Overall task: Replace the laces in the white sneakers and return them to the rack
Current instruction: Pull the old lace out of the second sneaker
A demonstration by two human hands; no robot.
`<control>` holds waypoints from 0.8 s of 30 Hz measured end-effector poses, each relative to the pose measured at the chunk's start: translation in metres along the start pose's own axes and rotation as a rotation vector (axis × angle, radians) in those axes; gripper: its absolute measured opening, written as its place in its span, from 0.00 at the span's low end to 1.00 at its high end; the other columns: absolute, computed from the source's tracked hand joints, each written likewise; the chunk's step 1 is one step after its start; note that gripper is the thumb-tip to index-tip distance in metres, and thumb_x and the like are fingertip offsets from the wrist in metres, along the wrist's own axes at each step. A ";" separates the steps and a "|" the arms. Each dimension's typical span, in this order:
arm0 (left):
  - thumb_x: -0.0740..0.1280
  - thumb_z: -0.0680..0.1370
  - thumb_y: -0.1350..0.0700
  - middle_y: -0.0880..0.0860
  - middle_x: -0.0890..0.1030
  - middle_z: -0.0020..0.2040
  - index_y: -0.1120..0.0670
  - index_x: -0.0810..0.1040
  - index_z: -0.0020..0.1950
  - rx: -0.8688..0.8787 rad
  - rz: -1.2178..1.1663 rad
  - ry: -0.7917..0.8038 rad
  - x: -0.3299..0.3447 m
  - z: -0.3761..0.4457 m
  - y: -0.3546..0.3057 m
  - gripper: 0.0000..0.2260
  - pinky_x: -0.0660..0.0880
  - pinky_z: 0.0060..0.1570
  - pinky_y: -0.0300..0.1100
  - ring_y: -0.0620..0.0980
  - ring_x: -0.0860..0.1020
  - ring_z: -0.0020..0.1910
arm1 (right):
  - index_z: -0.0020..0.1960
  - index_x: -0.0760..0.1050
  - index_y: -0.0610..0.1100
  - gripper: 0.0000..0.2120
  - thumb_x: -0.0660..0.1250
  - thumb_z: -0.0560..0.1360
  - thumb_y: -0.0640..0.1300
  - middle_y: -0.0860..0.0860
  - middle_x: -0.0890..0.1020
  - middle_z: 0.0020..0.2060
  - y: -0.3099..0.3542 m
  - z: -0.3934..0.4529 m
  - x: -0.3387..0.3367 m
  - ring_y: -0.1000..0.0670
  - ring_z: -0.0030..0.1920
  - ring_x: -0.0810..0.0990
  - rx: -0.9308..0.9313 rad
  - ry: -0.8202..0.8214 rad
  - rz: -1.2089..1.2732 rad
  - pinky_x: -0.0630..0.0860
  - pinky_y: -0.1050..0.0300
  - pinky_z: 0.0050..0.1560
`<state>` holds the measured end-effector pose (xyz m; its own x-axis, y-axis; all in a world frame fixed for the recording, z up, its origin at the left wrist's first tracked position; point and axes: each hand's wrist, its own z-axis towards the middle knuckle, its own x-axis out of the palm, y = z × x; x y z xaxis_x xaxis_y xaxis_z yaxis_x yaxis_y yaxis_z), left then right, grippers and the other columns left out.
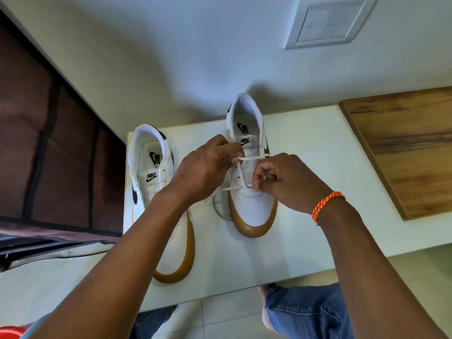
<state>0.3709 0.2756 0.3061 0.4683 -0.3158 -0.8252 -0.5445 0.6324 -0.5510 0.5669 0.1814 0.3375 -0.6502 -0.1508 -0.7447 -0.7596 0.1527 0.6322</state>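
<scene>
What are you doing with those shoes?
A person is putting a white lace into the right sneaker on a white table. The left hand pinches the lace near the upper eyelets, and the right hand, with an orange bracelet on its wrist, pinches it lower down. Only a couple of rows are threaded. The left sneaker beside it shows no lace in its eyelets.

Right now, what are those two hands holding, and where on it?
Both grip the white lace of the right sneaker: left hand pinches its upper stretch, right hand its part by a lower eyelet.
</scene>
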 end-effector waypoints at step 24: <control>0.65 0.86 0.56 0.48 0.77 0.54 0.48 0.81 0.60 0.000 -0.057 -0.016 0.003 0.001 0.003 0.07 0.78 0.44 0.52 0.53 0.76 0.46 | 0.47 0.68 0.43 0.07 0.61 0.84 0.39 0.39 0.84 0.36 -0.006 -0.002 -0.012 0.41 0.30 0.86 0.289 -0.220 0.266 0.86 0.41 0.38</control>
<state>0.3718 0.2770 0.3022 0.5101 -0.3398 -0.7902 -0.5165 0.6136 -0.5972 0.5789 0.1800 0.3428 -0.7791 0.1371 -0.6117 -0.5096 0.4297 0.7454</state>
